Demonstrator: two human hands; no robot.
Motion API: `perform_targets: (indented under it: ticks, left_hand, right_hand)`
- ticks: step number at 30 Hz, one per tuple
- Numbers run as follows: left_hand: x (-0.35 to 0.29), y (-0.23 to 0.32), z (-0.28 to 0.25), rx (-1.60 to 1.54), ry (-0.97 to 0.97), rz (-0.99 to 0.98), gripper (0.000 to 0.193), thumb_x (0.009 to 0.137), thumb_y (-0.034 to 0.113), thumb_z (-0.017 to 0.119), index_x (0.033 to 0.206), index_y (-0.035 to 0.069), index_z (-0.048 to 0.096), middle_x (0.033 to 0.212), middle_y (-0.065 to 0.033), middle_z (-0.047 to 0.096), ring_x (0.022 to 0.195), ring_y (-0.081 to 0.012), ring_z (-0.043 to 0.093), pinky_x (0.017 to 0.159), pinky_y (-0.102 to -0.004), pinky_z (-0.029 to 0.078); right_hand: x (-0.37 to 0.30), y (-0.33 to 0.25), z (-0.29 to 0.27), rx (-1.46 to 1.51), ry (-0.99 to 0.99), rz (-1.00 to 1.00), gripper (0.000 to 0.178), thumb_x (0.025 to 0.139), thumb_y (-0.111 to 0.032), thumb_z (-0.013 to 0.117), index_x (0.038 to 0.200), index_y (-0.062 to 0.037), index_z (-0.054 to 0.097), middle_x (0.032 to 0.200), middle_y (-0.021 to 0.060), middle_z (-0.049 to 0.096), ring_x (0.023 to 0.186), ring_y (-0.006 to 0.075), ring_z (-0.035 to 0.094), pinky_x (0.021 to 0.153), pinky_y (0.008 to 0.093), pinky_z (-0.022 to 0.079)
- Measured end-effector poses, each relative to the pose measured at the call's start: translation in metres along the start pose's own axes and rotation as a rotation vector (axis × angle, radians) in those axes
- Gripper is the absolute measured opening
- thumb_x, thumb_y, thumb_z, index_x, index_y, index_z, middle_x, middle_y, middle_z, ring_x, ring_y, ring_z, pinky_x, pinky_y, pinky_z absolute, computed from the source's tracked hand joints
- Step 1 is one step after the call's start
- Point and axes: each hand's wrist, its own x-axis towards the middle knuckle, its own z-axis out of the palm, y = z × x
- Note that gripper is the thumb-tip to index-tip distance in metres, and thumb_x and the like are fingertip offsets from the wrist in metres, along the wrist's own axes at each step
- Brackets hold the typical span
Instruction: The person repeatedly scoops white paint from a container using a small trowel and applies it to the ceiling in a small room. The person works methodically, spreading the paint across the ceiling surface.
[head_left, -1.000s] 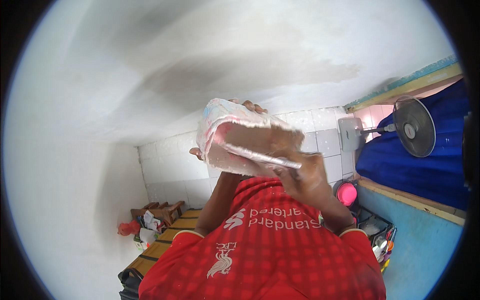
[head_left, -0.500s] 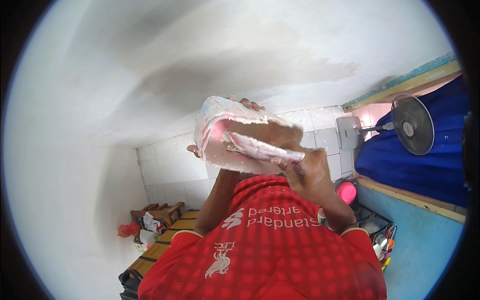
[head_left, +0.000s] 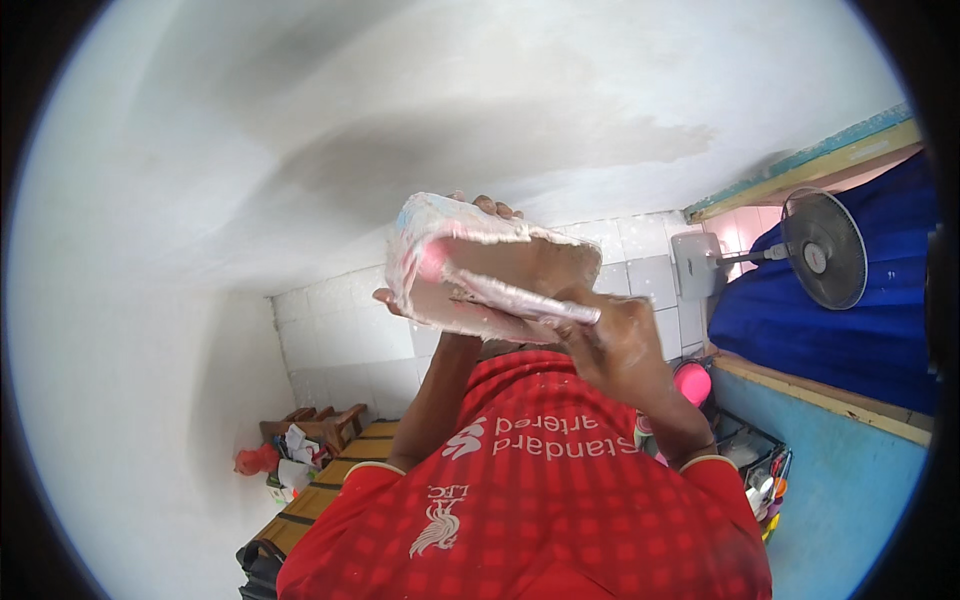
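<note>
In front of my chest I hold a cut-open, box-like container [head_left: 418,222], smeared with white paste and pink along its inner end. My left hand [head_left: 492,207] grips it from behind and below, with fingertips over the far rim and the thumb at its left end. In my right hand [head_left: 622,345] is a flat, paste-coated scraper [head_left: 510,297], pinched between thumb and fingers. Its blade reaches into the container's opening, toward the pink end. Part of the left palm is hidden behind the container.
A patchy white wall or ceiling surface [head_left: 480,100] spreads ahead. To the right are a standing fan [head_left: 822,250], a blue curtain [head_left: 850,310] and a rack of kitchen things [head_left: 760,470]. At lower left stands a wooden bench [head_left: 325,425] with a red bag [head_left: 258,460].
The scraper has shifted slightly left and deeper into the container, with my right hand following. The container has tilted a little, still held in my left hand.
</note>
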Motion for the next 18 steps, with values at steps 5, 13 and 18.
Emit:
perform_targets:
  ticks: [5,13,18]
  left_hand:
    - [0.018,0.015,-0.041,0.336,-0.62,-0.029,0.048,0.104,0.045,0.047,0.143,0.018,0.043,0.122,-0.011,0.054,0.119,-0.0293,0.05,0.107,-0.0549,0.042]
    - [0.013,0.005,-0.032,0.265,-0.463,-0.009,0.052,0.103,0.052,0.045,0.143,0.018,0.045,0.122,-0.0113,0.053,0.121,-0.0303,0.049,0.105,-0.0575,0.043]
    - [0.025,0.018,-0.042,0.181,-0.318,-0.034,0.057,0.1,0.058,0.047,0.141,0.018,0.045,0.121,-0.0118,0.053,0.12,-0.0301,0.05,0.106,-0.0573,0.043]
  right_hand:
    - [-0.003,-0.011,-0.021,0.029,-0.064,-0.021,0.012,0.085,-0.008,0.074,0.096,-0.0056,0.07,0.079,0.008,0.069,0.063,0.0212,0.066,0.06,0.0324,0.045]
    - [0.001,-0.006,-0.02,-0.005,-0.076,-0.067,0.01,0.084,-0.007,0.073,0.093,-0.0033,0.069,0.077,0.0116,0.068,0.063,0.0266,0.067,0.057,0.0371,0.048]
    - [0.004,-0.008,-0.033,0.045,-0.025,-0.06,0.015,0.084,-0.005,0.071,0.098,-0.0035,0.066,0.073,0.012,0.066,0.064,0.0307,0.067,0.058,0.0391,0.05]
